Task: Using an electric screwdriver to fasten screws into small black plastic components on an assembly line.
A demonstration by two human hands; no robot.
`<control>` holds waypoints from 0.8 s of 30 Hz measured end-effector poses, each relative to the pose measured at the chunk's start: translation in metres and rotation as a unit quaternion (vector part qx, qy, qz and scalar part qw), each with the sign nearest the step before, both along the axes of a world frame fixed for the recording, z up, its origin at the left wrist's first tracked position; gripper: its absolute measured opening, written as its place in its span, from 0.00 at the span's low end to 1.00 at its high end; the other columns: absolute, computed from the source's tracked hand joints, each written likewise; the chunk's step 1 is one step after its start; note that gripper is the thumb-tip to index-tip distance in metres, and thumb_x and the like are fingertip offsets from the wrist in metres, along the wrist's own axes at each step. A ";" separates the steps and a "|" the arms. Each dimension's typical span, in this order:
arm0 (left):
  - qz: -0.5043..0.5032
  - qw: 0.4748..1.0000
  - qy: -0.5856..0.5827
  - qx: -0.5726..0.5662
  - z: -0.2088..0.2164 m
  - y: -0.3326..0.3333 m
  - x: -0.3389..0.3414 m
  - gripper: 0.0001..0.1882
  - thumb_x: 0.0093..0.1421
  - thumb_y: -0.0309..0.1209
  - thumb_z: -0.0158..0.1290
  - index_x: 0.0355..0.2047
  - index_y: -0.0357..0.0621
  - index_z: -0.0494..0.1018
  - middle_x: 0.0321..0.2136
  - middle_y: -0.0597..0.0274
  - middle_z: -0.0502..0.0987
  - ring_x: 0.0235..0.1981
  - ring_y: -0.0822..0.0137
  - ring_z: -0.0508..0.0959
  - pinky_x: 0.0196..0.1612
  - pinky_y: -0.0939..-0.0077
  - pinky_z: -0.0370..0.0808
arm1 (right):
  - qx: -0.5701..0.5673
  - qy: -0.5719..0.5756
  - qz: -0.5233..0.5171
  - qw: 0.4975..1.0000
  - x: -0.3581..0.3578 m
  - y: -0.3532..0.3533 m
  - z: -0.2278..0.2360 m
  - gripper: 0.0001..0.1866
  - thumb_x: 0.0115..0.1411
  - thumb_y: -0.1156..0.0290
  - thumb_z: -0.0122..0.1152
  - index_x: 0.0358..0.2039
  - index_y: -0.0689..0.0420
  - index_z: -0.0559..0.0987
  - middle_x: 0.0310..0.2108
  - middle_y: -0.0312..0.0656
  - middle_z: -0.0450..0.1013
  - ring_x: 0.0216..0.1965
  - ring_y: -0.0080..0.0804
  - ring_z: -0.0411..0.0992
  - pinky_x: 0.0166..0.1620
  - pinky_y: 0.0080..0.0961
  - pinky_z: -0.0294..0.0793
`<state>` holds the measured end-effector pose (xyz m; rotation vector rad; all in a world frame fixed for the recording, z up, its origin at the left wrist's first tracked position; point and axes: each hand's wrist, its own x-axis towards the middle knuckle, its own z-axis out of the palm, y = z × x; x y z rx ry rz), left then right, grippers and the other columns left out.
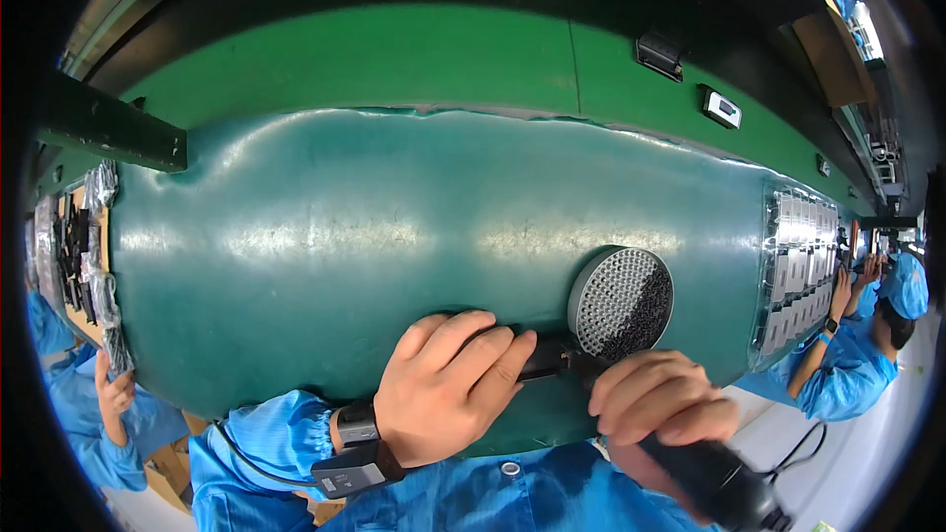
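My right hand [662, 404] is wrapped round a black electric screwdriver [719, 481], whose cable trails off to the right. The driver's front end reaches toward a slim black part [542, 363] at the near edge of the table. Over that part my left hand [448, 389] is closed, pressing it down with bent fingers; most of the part is hidden beneath them. Just beyond my right hand stands a round grey dish [599, 300] with a dimpled floor. Tiny black pieces, probably screws, are heaped on its right side [641, 313].
A green mat [394, 207] covers the table. Clear trays of white parts [800, 271] stand at right, beside a co-worker in blue [852, 369]. Bagged black parts [84, 256] lie at far left, near another person's hand [114, 389]. A dark green beam [128, 128] juts in at upper left.
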<state>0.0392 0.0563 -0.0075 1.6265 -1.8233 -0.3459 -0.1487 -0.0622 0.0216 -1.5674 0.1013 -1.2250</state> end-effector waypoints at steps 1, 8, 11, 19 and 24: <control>-0.001 1.000 0.000 -0.003 0.001 0.001 0.000 0.31 0.44 0.34 0.72 0.51 0.42 0.82 0.46 0.60 0.79 0.51 0.54 0.78 0.50 0.57 0.75 | 0.033 0.006 0.002 0.999 -0.003 -0.002 0.003 0.34 0.64 0.32 0.63 0.40 0.56 0.71 0.23 0.42 0.76 0.19 0.33 0.75 0.21 0.32 0.79; -0.037 0.998 0.013 0.057 0.014 0.001 0.007 0.37 0.45 0.37 0.74 0.56 0.37 0.77 0.48 0.50 0.80 0.53 0.48 0.79 0.55 0.52 0.75 | 0.084 -0.080 -0.096 0.989 -0.015 -0.008 0.002 0.37 0.64 0.29 0.61 0.46 0.55 0.70 0.25 0.39 0.72 0.19 0.30 0.71 0.19 0.27 0.73; -0.032 0.996 0.039 0.068 0.011 0.000 0.008 0.38 0.43 0.35 0.75 0.54 0.34 0.76 0.50 0.47 0.79 0.54 0.45 0.79 0.58 0.50 0.75 | 0.080 -0.074 -0.086 0.990 -0.013 -0.013 -0.004 0.40 0.63 0.27 0.60 0.48 0.56 0.70 0.25 0.40 0.72 0.19 0.31 0.71 0.19 0.29 0.72; -0.024 0.997 0.068 0.037 0.004 0.000 0.012 0.32 0.42 0.28 0.75 0.49 0.38 0.78 0.48 0.51 0.79 0.53 0.48 0.80 0.55 0.53 0.76 | 0.065 -0.051 -0.046 0.996 -0.006 -0.017 0.000 0.42 0.61 0.26 0.61 0.47 0.58 0.70 0.26 0.42 0.72 0.21 0.34 0.72 0.20 0.32 0.74; -0.022 0.995 0.086 0.039 0.005 0.001 0.014 0.30 0.41 0.28 0.75 0.47 0.39 0.79 0.46 0.54 0.80 0.53 0.49 0.81 0.53 0.55 0.76 | 0.104 -0.072 -0.068 0.990 -0.015 -0.012 -0.004 0.42 0.63 0.26 0.58 0.47 0.60 0.70 0.27 0.46 0.74 0.20 0.38 0.74 0.22 0.38 0.76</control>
